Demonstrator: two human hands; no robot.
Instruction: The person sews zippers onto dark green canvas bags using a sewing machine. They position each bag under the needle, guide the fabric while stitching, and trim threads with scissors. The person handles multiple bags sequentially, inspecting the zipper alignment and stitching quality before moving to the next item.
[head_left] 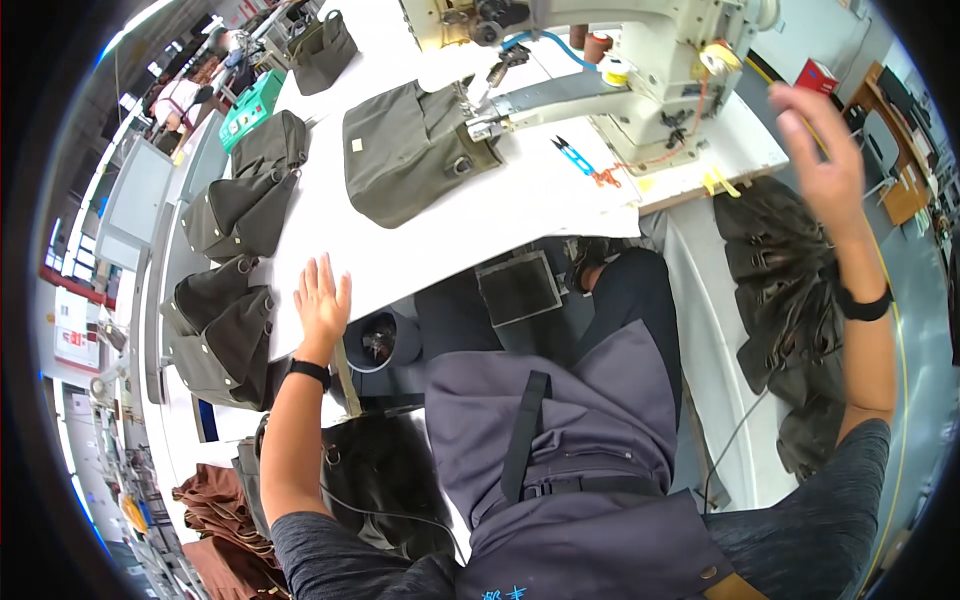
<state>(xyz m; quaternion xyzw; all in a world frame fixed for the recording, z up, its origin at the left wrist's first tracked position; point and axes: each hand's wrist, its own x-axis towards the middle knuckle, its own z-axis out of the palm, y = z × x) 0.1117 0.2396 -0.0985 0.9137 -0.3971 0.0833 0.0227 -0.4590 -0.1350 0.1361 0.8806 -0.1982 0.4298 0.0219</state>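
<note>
My left hand [322, 303] lies flat near the front edge of the white table [420, 258], fingers stretched out and holding nothing. To its left sit several olive-green bags [225, 340]. My right hand [824, 150] is raised at the right, past the table's corner, with its fingers extended and nothing in it. Under the arm of the sewing machine [650, 100] lies another olive-green bag [400, 150], its right edge at the machine's working end. Blue thread snips [574, 155] rest on the table beside orange thread scraps [606, 178].
Dark green pieces [780, 280] hang in a bundle below my right forearm. Brown fabric pieces [225, 520] are piled at lower left. A bin [382, 340] stands under the table edge. A green box [252, 108] and an upright bag [322, 52] are farther back. People work in the distance.
</note>
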